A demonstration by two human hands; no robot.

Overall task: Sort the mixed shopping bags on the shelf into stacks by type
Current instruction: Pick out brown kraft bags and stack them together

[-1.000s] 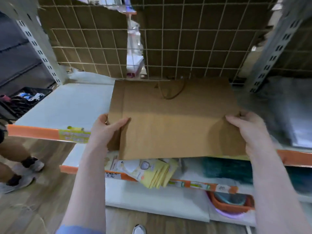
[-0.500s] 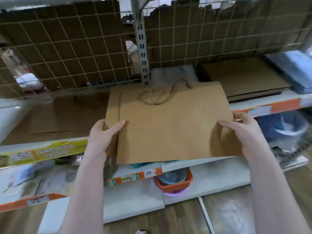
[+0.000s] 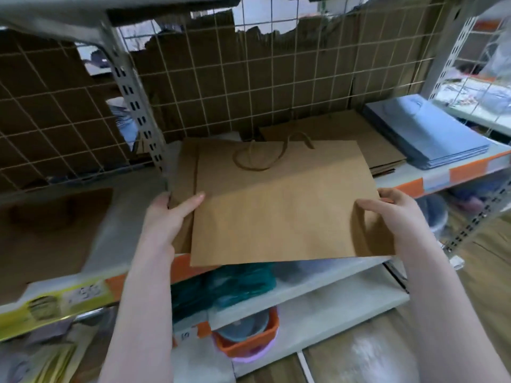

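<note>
I hold a flat brown paper bag with twisted cord handles level in front of the shelf. My left hand grips its left edge, thumb on top. My right hand grips its right edge. Behind the bag, on the shelf's right half, lies a stack of brown paper bags. A stack of light blue bags lies to the right of that. Another brown bag lies flat on the shelf section at left.
A slotted metal upright divides the two shelf sections, with wire grid and torn cardboard behind. Lower shelves hold teal items and an orange tub. Wooden floor shows at lower right.
My view and the held bag have swung right, from the left shelf section toward the section with the brown and blue stacks. Both hands keep the same grip.
</note>
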